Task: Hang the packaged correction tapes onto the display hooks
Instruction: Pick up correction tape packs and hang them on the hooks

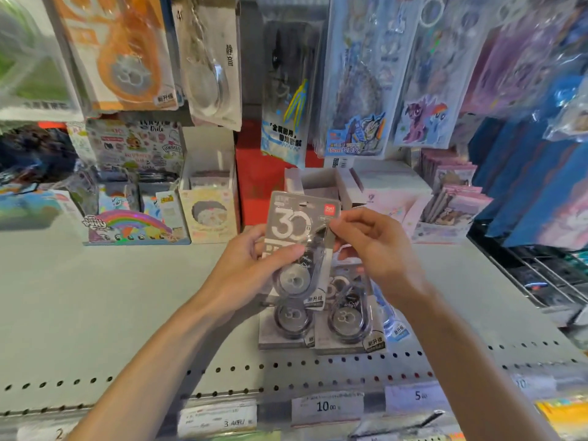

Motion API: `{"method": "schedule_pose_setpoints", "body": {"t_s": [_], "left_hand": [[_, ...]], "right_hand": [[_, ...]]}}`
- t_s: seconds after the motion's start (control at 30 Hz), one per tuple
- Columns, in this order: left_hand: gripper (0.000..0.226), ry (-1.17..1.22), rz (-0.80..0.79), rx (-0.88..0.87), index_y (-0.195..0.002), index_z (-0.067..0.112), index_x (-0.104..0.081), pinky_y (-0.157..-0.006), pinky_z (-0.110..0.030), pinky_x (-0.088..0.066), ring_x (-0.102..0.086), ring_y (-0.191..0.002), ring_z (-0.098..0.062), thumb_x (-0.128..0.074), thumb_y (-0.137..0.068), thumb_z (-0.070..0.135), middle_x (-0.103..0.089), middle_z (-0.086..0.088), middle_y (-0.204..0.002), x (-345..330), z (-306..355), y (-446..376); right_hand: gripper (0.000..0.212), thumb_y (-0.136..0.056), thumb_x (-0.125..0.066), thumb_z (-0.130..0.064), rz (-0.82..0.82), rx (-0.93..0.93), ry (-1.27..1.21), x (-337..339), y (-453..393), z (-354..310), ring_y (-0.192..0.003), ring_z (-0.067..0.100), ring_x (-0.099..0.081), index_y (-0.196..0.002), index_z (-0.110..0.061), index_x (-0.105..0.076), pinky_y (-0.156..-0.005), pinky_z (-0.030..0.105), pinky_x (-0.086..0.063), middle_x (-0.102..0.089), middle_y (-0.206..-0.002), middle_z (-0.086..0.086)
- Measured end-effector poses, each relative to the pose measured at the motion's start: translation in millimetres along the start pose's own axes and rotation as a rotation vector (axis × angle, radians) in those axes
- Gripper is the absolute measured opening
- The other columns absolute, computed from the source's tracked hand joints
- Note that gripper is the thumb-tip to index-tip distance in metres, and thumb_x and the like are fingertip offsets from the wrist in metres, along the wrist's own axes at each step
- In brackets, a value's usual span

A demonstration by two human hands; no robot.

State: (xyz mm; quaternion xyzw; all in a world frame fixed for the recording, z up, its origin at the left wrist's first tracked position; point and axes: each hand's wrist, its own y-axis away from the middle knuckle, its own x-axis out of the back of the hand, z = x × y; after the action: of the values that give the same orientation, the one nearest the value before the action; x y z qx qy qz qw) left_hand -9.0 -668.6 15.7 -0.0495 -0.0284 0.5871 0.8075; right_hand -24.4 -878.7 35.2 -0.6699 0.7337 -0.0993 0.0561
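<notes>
A grey packaged correction tape [297, 246] marked "30" is held upright above the shelf. My left hand [251, 265] grips its left side, thumb across the front. My right hand [372, 243] pinches its upper right edge. Under it, two more grey correction tape packs [346, 326] lie flat on the grey shelf [127, 307], with a blue pack [393, 323] partly hidden beside them. An orange correction tape pack [124, 55] and a white one [211, 65] hang from the display above left. The hooks themselves are not visible.
Black and cartoon-printed packs [356, 90] hang at upper centre and right. Boxes of stickers and cards [133, 198] stand at the back of the shelf. Price tags [327, 407] line the front edge. A wire rack [547, 281] sits to the right.
</notes>
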Motion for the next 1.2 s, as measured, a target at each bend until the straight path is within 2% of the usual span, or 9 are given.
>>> {"method": "schedule_pose_setpoints", "body": {"t_s": [0.1, 0.23, 0.33, 0.47, 0.63, 0.73, 0.9, 1.07, 1.2], "left_hand": [[0.054, 0.017, 0.003, -0.023, -0.125, 0.016, -0.067, -0.092, -0.037, -0.059, -0.076, -0.105, -0.020, -0.080, -0.075, 0.030, -0.080, 0.000, -0.113, -3, -4, -3], [0.047, 0.000, 0.060, -0.057, -0.119, 0.018, -0.068, -0.081, -0.026, -0.062, -0.077, -0.099, -0.016, -0.082, -0.076, 0.031, -0.081, 0.004, -0.107, 2, -9, -7], [0.046, 0.021, 0.077, -0.040, -0.116, 0.021, -0.069, -0.075, -0.023, -0.061, -0.077, -0.097, -0.015, -0.082, -0.074, 0.033, -0.081, 0.005, -0.106, 1, -14, -8], [0.047, 0.036, 0.086, -0.038, -0.113, 0.025, -0.070, -0.070, -0.021, -0.060, -0.078, -0.094, -0.015, -0.083, -0.070, 0.037, -0.081, 0.004, -0.106, 0, -16, -9], [0.042, 0.027, 0.083, -0.048, -0.113, 0.025, -0.070, -0.070, -0.020, -0.060, -0.078, -0.095, -0.015, -0.082, -0.074, 0.036, -0.081, 0.004, -0.107, 1, -15, -7], [0.033, 0.004, 0.098, -0.059, -0.112, 0.030, -0.071, -0.075, -0.023, -0.061, -0.077, -0.098, -0.015, -0.082, -0.080, 0.031, -0.080, 0.006, -0.109, 3, -17, -6], [0.031, 0.018, 0.146, -0.095, -0.104, 0.038, -0.073, -0.077, -0.025, -0.062, -0.077, -0.099, -0.014, -0.080, -0.075, 0.037, -0.080, 0.007, -0.109, 6, -12, -3], [0.039, 0.016, 0.233, -0.140, -0.118, 0.028, -0.066, -0.086, -0.035, -0.062, -0.076, -0.103, -0.013, -0.078, -0.081, 0.033, -0.079, 0.009, -0.110, 11, -1, 0], [0.031, -0.003, 0.256, -0.170, -0.115, 0.034, -0.065, -0.089, -0.044, -0.061, -0.076, -0.100, -0.011, -0.076, -0.086, 0.032, -0.079, 0.013, -0.107, 14, 11, 5]], "right_hand": [[0.009, -0.098, -0.069, -0.019, 0.014, -0.035, 0.077, 19, -1, 3, -0.066, 0.012, -0.069, -0.094, -0.013, -0.074, -0.061, 0.024, -0.058, -0.078, -0.077, 0.003], [0.008, -0.099, -0.068, -0.026, 0.108, -0.076, 0.500, 56, -1, 16, -0.069, 0.005, -0.068, -0.095, -0.021, -0.073, -0.062, 0.016, -0.051, -0.076, -0.082, -0.004], [0.012, -0.097, -0.069, -0.032, 0.081, -0.149, 0.724, 64, -2, 30, -0.075, 0.007, -0.065, -0.093, -0.023, -0.074, -0.062, 0.015, -0.045, -0.073, -0.086, -0.008], [0.024, -0.095, -0.070, -0.042, -0.027, -0.227, 0.825, 59, -3, 43, -0.070, 0.013, -0.060, -0.082, -0.022, -0.075, -0.062, 0.027, -0.046, -0.072, -0.081, 0.000], [0.030, -0.091, -0.076, -0.039, -0.024, -0.268, 0.816, 57, -4, 47, -0.061, 0.011, -0.054, -0.083, -0.010, -0.077, -0.054, 0.019, -0.042, -0.067, -0.071, 0.000], [0.019, -0.090, -0.078, -0.032, 0.012, -0.259, 0.705, 57, -3, 43, -0.058, 0.001, -0.055, -0.080, -0.017, -0.076, -0.049, 0.008, -0.042, -0.067, -0.069, -0.006], [0.012, -0.095, -0.073, -0.022, 0.010, -0.247, 0.251, 59, 6, 22, -0.065, 0.014, -0.068, -0.089, -0.013, -0.070, -0.063, 0.025, -0.056, -0.078, -0.074, 0.004], [0.010, -0.099, -0.068, -0.019, 0.069, -0.073, 0.168, 56, 13, -3, -0.063, 0.017, -0.069, -0.089, -0.016, -0.068, -0.066, 0.030, -0.059, -0.077, -0.071, 0.006], [0.008, -0.098, -0.068, -0.015, 0.108, 0.057, 0.099, 39, 11, -29, -0.061, 0.014, -0.069, -0.091, -0.015, -0.067, -0.061, 0.025, -0.058, -0.079, -0.073, 0.006]]}}
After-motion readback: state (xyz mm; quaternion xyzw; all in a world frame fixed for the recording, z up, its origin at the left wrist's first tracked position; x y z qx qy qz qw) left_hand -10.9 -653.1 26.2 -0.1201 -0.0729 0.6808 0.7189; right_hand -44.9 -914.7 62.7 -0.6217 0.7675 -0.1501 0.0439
